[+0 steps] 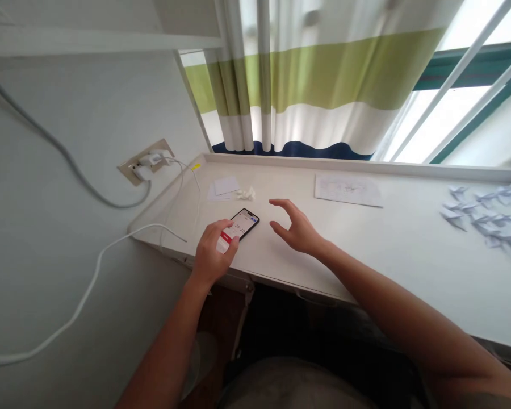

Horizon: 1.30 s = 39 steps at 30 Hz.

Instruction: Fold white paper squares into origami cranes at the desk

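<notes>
A smartphone (247,220) with a lit screen, showing large digits and a red bar, is at the left part of the white desk. My left hand (213,251) grips it by its near end, thumb on one side and fingers on the other, covering part of the screen. To the right of the phone, my right hand (298,228) hovers over the desk with thumb and fingers apart and nothing between them. Just beyond the phone lie a crumpled white tissue (247,194) and small sheets of white paper (226,186).
The white desk (281,176) has a raised back edge beneath a striped curtain (315,79). A flat sheet with a faint drawing (347,190) lies at the back. Several folded paper pieces (494,216) cover the right end. Cables hang from a wall outlet (130,170) at left.
</notes>
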Motion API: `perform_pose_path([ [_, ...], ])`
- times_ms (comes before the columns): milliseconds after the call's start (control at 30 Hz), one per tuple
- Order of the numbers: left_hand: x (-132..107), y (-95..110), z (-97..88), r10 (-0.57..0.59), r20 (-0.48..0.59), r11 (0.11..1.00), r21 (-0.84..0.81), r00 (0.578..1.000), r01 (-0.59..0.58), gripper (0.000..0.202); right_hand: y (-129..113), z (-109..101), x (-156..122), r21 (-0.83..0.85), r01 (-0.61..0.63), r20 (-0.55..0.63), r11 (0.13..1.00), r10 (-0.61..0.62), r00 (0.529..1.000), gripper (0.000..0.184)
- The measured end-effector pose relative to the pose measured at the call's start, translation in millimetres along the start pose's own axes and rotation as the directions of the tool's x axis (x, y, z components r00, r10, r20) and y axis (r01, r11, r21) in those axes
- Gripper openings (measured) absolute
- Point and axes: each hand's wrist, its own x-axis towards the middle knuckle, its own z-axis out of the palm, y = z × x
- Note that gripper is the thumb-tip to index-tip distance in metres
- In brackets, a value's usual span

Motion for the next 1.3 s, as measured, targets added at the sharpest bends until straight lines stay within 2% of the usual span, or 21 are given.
perform_pose_path([
  [67, -2.8, -7.0, -3.7, 0.001, 0.028, 1.0, -0.021, 1.0, -0.001, 0.03, -2.6, 8.3, -0.2, -0.03, 0.006, -0.013, 1.0, -0.006, 1.0, 0.05],
  [167, 1.1, -5.7, 6.5, 0.04, 0.064, 0.996, -0.079, 0.997, -0.034, 0.035, -1.3, 4.6, -8.0, -0.084, -0.011, -0.013, 0.996, 0.01, 1.0, 0.051],
  [333, 14.3, 15.3, 39.6, 0.069, 0.105, 0.984, -0.173, 0.992, -0.05, 0.041, 1.6, -24.6, -30.4, -0.154, -0.064, -0.014, 0.986, 0.063, 0.998, 0.052],
  [400, 18.8, 23.7, 47.5, 0.036, 0.109, 0.979, -0.204, 0.993, -0.013, 0.04, 0.7, -36.2, -35.9, -0.171, -0.083, 0.002, 0.982, 0.085, 0.996, 0.051],
  [467, 22.4, 27.6, 48.1, -0.017, 0.087, 0.977, -0.209, 0.996, 0.035, 0.039, -0.4, -43.6, -36.0, -0.172, -0.085, 0.03, 0.981, 0.091, 0.995, 0.051],
  [567, 26.1, 21.7, 36.3, -0.107, 0.051, 0.981, -0.158, 0.993, 0.113, 0.04, -0.3, -43.1, -25.3, -0.147, -0.058, 0.064, 0.987, 0.068, 0.996, 0.051],
  [733, 26.5, -9.7, 6.9, -0.233, 0.039, 0.965, -0.112, 0.972, 0.236, 0.04, 3.3, -15.1, 10.6, -0.094, 0.013, 0.13, 0.996, -0.001, 0.992, 0.049],
  [833, 21.7, -29.6, -0.8, -0.212, 0.116, 0.974, -0.06, 0.97, 0.22, 0.031, 6.3, 7.9, 33.3, -0.048, 0.072, 0.215, 0.996, -0.06, 0.975, 0.045],
  [900, 17.5, -40.6, -0.1, -0.184, 0.193, 0.981, -0.024, 0.964, 0.193, 0.03, 10.4, 22.1, 49.0, -0.026, 0.1, 0.242, 0.995, -0.091, 0.966, 0.043],
  [1067, 17.0, -57.7, 8.6, -0.152, 0.36, 0.984, -0.031, 0.921, 0.174, 0.045, 31.1, 49.4, 94.9, -0.03, 0.068, 0.207, 0.997, -0.061, 0.977, 0.045],
  [1200, 31.5, -67.3, 11.3, -0.146, 0.492, 0.986, 0.007, 0.858, 0.164, 0.038, 52.4, 64.9, 125.3, -0.044, 0.061, 0.215, 0.997, -0.05, 0.975, 0.046],
  [1300, 47.3, -83.5, 15.1, -0.141, 0.499, 0.977, -0.069, 0.855, 0.201, 0.04, 68.4, 76.4, 140.7, -0.056, 0.065, 0.284, 0.996, -0.047, 0.958, 0.045],
])
